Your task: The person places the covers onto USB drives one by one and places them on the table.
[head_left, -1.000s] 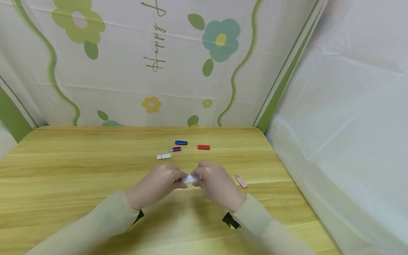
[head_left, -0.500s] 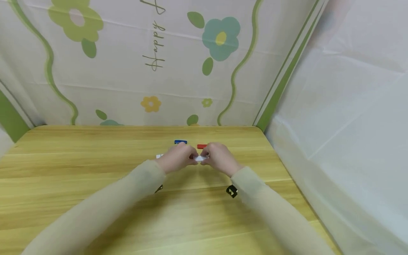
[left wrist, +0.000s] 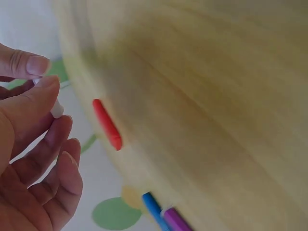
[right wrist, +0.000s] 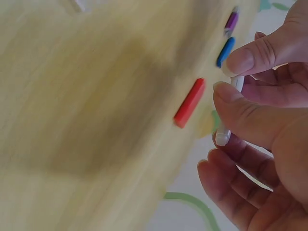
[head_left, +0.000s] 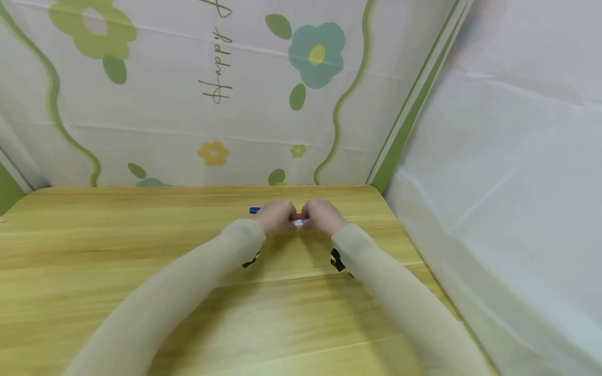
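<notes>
Both hands hold one white USB flash drive [head_left: 299,222] raised over the far part of the table. My left hand [head_left: 276,215] pinches one end between thumb and forefinger, its other fingers curving loosely in the left wrist view. My right hand [head_left: 323,215] pinches the other end, thumb tips close together in the right wrist view. Most of the drive is covered by fingers, with a white end [right wrist: 223,136] showing. Below lies a red flash drive [right wrist: 190,103], mostly hidden behind the hands in the head view.
A blue flash drive [right wrist: 225,51] and a purple one [right wrist: 232,21] lie close together, left of the red. A pale object [right wrist: 77,5] shows at the right wrist view's top edge. The wooden table [head_left: 282,313] meets a flowered cloth [head_left: 254,120] behind and a white sheet [head_left: 494,209] at right.
Both hands have moved forward together with the white flash drive, from mid-table to over the red one. The arms now cover the table drives seen before, apart from parts of blue and red.
</notes>
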### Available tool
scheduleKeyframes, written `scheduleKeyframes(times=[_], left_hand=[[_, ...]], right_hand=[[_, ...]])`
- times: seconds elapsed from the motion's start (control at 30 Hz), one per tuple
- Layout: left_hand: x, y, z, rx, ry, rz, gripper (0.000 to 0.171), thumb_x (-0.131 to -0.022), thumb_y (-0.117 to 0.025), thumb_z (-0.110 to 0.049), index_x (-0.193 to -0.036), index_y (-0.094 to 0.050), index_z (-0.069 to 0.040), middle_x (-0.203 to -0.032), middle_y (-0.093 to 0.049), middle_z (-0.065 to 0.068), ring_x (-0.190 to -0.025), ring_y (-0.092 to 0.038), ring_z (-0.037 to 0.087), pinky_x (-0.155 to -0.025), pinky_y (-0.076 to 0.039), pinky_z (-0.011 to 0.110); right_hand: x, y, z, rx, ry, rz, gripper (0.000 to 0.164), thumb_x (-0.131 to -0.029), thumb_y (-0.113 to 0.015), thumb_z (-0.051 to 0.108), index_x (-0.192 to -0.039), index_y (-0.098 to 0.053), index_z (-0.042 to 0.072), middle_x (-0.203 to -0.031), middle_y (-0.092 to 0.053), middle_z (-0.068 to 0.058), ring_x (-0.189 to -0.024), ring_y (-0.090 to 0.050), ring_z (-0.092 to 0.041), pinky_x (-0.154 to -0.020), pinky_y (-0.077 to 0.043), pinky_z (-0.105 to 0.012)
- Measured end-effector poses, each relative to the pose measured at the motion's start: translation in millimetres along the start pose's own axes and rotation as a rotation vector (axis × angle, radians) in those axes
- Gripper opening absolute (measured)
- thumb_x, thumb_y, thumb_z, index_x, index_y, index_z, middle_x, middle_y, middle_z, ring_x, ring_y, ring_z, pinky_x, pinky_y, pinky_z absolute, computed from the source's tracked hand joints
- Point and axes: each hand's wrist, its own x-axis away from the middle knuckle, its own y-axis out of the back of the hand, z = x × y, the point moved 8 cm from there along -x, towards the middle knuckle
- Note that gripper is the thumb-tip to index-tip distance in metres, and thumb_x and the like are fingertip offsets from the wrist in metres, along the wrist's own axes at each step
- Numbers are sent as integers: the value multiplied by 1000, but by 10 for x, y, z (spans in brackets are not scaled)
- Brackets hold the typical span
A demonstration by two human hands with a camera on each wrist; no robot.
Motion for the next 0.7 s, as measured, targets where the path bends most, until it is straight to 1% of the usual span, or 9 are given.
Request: scheduleKeyframes(times=[0.07,0.2,0.3,0.4,0.53,0.7], left_hand=[[-75,-53,59,-1,0,-10,5,-86,-79,-13,-85,-77,-8,-80,-69,-3,-70,-59,14,-72,-53,30],[-194,-144,157,14,7,2,7,-83,-80,-13,-78,-76,-11,-77,-69,-3,-68,-57,14,-70,-52,30],[-240,-188,232,14,26,26,9,-80,-83,-13,-75,-76,-12,-75,-68,-4,-67,-57,15,-70,-52,30],[-275,-214,282,8,54,49,9,-79,-84,-13,-77,-76,-12,-77,-68,-4,-69,-58,15,-71,-52,31],[-297,-228,293,15,78,66,8,-79,-85,-13,-80,-77,-10,-80,-69,-2,-72,-59,16,-73,-53,31],[-302,-217,259,20,68,55,9,-78,-85,-11,-79,-77,-8,-79,-70,-1,-71,-58,15,-72,-52,30]], right_hand=[[-57,-47,-44,-10,2,7,8,-80,-82,9,-84,-75,8,-81,-69,0,-75,-60,-16,-73,-52,-30],[-126,-135,-95,-37,11,32,9,-80,-82,8,-83,-75,5,-82,-70,-4,-72,-58,-17,-70,-51,-28],[-158,-187,-98,-58,-1,53,10,-80,-83,8,-81,-75,4,-82,-70,-5,-71,-56,-16,-68,-49,-29],[-188,-216,-123,-66,-27,69,9,-80,-83,9,-80,-74,4,-79,-69,-3,-71,-55,-16,-68,-49,-29],[-235,-243,-190,-55,-50,71,11,-79,-84,12,-80,-75,6,-77,-68,-1,-72,-57,-16,-69,-50,-29],[-293,-276,-292,-40,-60,42,17,-75,-88,18,-74,-74,8,-74,-67,3,-72,-58,-15,-70,-50,-29]])
